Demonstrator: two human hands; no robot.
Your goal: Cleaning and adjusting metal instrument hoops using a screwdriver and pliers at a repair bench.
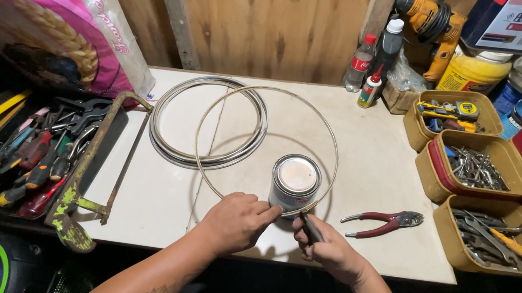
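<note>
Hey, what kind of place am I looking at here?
Most likely a home workshop: a white workbench against a wooden wall, a tray of screwdrivers, tubs of loose tools and a power drill.

Bright overhead light falls on the white table [369, 155], glaring off the tin lid [296, 174]; the lower corners lie dark, focus is sharp, and the frame edges bow slightly.

Both forearms angled inward, left hand [235, 221] and right hand [328, 248] in closed grips, knuckles nearly meeting.
</note>
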